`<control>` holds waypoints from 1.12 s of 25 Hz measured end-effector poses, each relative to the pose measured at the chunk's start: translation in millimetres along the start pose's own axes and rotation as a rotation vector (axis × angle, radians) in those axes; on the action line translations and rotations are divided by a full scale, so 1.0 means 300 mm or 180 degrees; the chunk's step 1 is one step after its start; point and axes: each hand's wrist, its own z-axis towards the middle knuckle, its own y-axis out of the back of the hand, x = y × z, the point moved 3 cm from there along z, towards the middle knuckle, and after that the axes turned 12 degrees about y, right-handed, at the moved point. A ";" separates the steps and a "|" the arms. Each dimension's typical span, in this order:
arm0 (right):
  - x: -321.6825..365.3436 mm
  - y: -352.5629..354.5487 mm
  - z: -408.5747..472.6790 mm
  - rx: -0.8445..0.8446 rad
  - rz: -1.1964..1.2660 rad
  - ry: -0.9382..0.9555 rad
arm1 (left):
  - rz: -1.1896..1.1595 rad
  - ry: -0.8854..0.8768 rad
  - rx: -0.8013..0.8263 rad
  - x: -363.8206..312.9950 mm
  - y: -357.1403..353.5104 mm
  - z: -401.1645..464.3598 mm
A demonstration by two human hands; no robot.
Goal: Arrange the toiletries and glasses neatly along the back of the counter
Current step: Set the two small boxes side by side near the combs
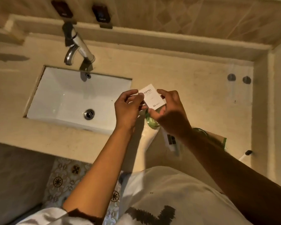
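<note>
A small white box printed "HOTEL" (151,96) is held above the beige counter (201,98), just right of the sink. My left hand (127,108) pinches its left edge and my right hand (169,111) grips its right side. Under my right hand a green and white packet (150,122) shows, partly hidden. Behind my right forearm lie a white tube-like toiletry with a dark label (171,142), a green-edged packet (221,142) and a white item with a black tip (246,154). Two glasses (231,77) (246,80) stand at the right.
A white rectangular sink (68,98) with a drain is set in the counter at left, with a chrome tap (75,49) over it. A raised ledge (169,41) runs along the tiled back wall. A side wall (264,111) bounds the counter at right.
</note>
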 end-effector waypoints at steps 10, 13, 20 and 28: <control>-0.489 0.221 0.084 -0.0139 0.0299 -0.1006 | 0.0904 0.0421 0.0731 0.025 -0.550 0.207; -0.633 0.262 0.103 -0.0508 0.0613 -0.1563 | 0.1185 0.0490 0.0965 0.045 -0.740 0.259; -0.916 0.291 0.205 -0.0920 0.0652 -0.2071 | 0.1744 0.0403 0.1051 0.058 -1.051 0.393; -1.059 0.266 0.300 -0.0955 0.0716 -0.2264 | 0.1589 0.0532 0.1054 0.067 -1.168 0.486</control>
